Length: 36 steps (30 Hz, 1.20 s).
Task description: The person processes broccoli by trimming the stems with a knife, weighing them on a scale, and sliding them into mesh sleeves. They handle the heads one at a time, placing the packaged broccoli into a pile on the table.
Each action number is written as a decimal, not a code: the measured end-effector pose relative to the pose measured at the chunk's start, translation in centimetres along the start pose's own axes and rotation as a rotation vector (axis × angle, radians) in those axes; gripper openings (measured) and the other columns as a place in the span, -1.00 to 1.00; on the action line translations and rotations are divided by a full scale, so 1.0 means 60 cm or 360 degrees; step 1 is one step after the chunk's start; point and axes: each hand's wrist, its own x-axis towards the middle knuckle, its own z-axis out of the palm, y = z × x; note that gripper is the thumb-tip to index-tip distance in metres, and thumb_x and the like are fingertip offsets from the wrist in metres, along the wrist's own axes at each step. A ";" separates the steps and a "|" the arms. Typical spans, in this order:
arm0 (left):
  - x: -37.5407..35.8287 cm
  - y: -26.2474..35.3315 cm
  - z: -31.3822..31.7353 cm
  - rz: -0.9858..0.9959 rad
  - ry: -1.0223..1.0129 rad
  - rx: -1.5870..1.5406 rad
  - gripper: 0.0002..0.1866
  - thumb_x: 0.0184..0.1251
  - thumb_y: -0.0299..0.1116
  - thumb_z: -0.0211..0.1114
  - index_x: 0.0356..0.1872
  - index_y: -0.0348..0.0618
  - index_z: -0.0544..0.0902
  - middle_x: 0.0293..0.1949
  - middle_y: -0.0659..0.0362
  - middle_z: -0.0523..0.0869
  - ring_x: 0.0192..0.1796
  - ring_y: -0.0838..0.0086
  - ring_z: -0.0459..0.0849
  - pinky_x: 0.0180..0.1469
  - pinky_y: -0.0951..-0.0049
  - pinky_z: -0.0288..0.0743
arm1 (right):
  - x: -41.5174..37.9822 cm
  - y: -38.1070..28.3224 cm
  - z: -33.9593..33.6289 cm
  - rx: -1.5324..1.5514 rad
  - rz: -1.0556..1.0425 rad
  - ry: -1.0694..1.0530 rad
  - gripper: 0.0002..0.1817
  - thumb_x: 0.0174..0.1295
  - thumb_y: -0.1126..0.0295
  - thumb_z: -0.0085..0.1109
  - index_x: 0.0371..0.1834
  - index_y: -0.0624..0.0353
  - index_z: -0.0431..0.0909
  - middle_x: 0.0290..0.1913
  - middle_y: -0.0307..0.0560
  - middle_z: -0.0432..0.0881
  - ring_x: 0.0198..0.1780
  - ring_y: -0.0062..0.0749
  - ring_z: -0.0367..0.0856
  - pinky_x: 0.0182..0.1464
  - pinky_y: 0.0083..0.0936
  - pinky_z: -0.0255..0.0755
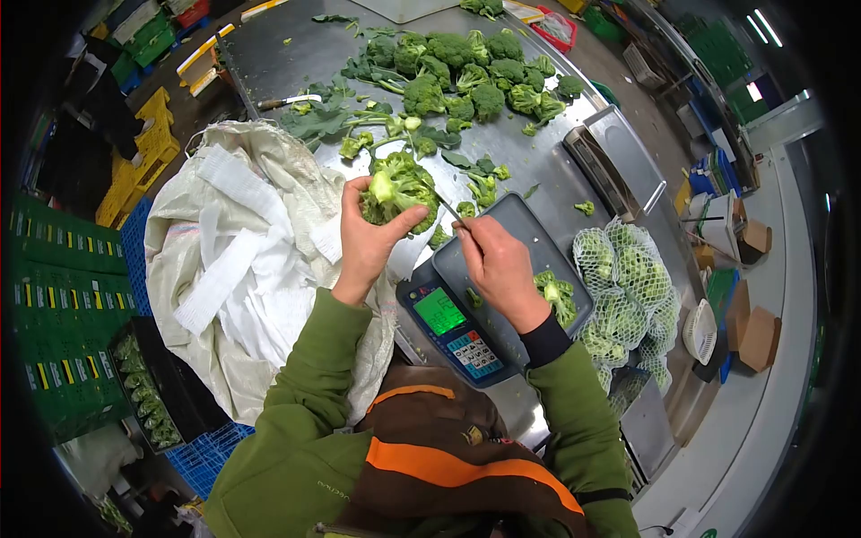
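My left hand [366,235] is closed around a broccoli head [384,186], its pale cut stem turned up toward me. In my right hand [498,264] is a small knife [442,199], its blade pointing at the broccoli's right side; whether it touches cannot be made out. Below my right hand stands a digital scale [475,336] with a lit green display. On its grey tray [529,238] rests a broccoli piece [558,300], partly hidden by my right wrist. Cut florets [482,190] and leaves lie on the metal table between the scale and the pile.
A heap of broccoli heads [448,72] covers the table's far side. Another knife [289,102] lies by the leaves. Left is a big white sack [179,233] with white strips. Right are net-bagged vegetables [628,287] and a metal device [603,170]. Green crates [67,305] stand far left.
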 end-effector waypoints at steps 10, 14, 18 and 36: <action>-0.005 0.008 -0.003 -0.0028 -0.0029 0.0035 -0.34 0.03 -0.42 0.62 0.07 -0.25 0.35 -0.06 0.07 0.63 -0.05 0.47 0.68 -0.02 0.49 0.61 | -0.007 0.024 -0.009 0.0013 0.0012 -0.0106 -0.87 0.33 0.38 0.16 -0.14 0.13 0.61 -0.24 0.00 0.64 -0.26 0.06 0.63 -0.28 -0.19 0.50; -0.009 0.010 0.005 -0.0134 -0.0015 -0.0155 -0.35 0.04 -0.43 0.61 0.07 -0.24 0.36 -0.06 0.09 0.64 -0.05 0.48 0.67 -0.01 0.49 0.60 | -0.014 0.025 0.015 0.0070 0.0036 0.0005 -0.88 0.33 0.39 0.16 -0.14 0.11 0.61 -0.25 -0.01 0.65 -0.26 0.04 0.63 -0.28 -0.20 0.51; -0.018 0.007 0.015 -0.0194 0.0016 -0.0159 -0.36 0.05 -0.43 0.60 0.08 -0.24 0.36 -0.05 0.09 0.63 -0.04 0.49 0.66 0.00 0.50 0.60 | -0.017 0.025 0.026 -0.0059 0.0044 0.0043 -0.88 0.31 0.40 0.17 -0.14 0.10 0.61 -0.26 -0.02 0.65 -0.26 0.03 0.64 -0.27 -0.20 0.53; -0.018 -0.022 0.040 -0.0368 0.0351 -0.0671 -0.45 0.18 -0.48 0.51 0.11 -0.24 0.38 0.04 0.08 0.58 0.05 0.45 0.60 0.11 0.43 0.53 | -0.012 0.143 0.035 0.0154 0.0880 0.0049 -0.73 0.43 0.26 -0.01 -0.12 0.28 0.52 -0.32 0.28 0.60 -0.25 0.22 0.58 -0.20 -0.07 0.42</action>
